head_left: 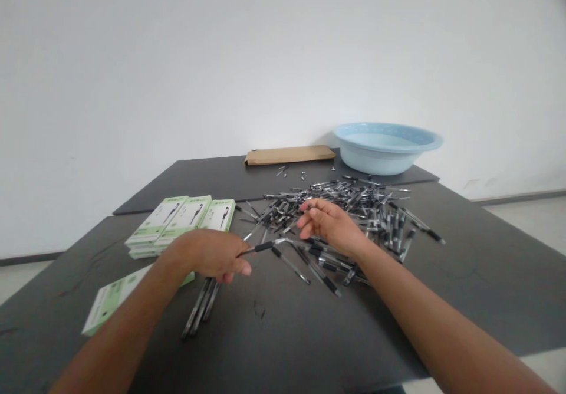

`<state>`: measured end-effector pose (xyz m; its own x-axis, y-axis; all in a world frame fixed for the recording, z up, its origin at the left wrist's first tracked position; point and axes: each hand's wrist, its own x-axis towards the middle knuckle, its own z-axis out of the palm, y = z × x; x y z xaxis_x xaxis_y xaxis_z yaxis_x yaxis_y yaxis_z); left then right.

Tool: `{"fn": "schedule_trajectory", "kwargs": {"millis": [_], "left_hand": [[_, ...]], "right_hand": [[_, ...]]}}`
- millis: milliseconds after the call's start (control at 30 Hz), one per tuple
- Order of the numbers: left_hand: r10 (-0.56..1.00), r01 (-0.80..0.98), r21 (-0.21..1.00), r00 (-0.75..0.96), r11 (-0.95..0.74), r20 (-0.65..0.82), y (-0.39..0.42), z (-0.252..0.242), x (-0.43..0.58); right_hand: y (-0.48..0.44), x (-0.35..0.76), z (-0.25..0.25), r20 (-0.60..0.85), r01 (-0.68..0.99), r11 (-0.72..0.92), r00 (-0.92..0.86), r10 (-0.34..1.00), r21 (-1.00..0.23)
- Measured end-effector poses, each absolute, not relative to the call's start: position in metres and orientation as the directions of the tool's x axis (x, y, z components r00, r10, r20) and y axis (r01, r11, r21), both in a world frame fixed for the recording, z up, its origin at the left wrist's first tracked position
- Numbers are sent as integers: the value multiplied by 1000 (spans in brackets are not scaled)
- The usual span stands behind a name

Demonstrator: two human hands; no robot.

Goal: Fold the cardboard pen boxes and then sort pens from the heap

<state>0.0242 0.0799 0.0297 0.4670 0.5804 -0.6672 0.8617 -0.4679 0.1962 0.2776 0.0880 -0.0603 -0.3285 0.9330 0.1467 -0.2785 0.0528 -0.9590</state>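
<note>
The dark counter is bare at its near edge, with a few small dark marks on its top; both forearms reach in over it from the lower corners. At the near left, a few pens lie side by side at a slant, their far ends hidden under the left hand; whether that hand also touches them I cannot tell. A single green-and-white box lies flat to their left, partly covered by the left forearm; the left hand itself grasps one pen with a black grip, its clear end pointing right, towards the other hand.

The right hand is at the pile, fingers curled in and fingertips close together; whether anything is pinched there I cannot tell. The pile spreads around and beyond it, pens crossing at all angles; several lie loose at its near side, and one with a black grip sticks out to the right.

Beyond the left hand, more boxes lie in adjoining stacks, a pen printed on their tops; past the pile, small bits are scattered; farther back lie a flat brown carton and, to its right, a pale blue basin; a plain white wall rises behind.
</note>
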Motion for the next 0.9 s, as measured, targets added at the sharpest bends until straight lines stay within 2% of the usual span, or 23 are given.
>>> {"fn": "schedule_trajectory", "kwargs": {"millis": [100, 200, 267, 533, 900], "left_hand": [[579, 863, 192, 462, -466, -671, 80, 30, 24], [579, 864, 183, 458, -469, -675, 81, 30, 24], [578, 866, 184, 454, -465, -678, 81, 30, 25], [571, 866, 193, 457, -462, -682, 81, 29, 27], [584, 876, 164, 432, -454, -687, 81, 26, 29]], "right_hand": [[82, 274, -59, 207, 7, 228, -388, 898, -974], [74, 273, -54, 272, 260, 418, -455, 848, -870], [69, 272, -51, 280, 332, 477, -494, 823, -814], [58, 269, -40, 354, 411, 609, -543, 761, -679], [57, 271, -40, 409, 364, 612, -497, 765, -702]]}}
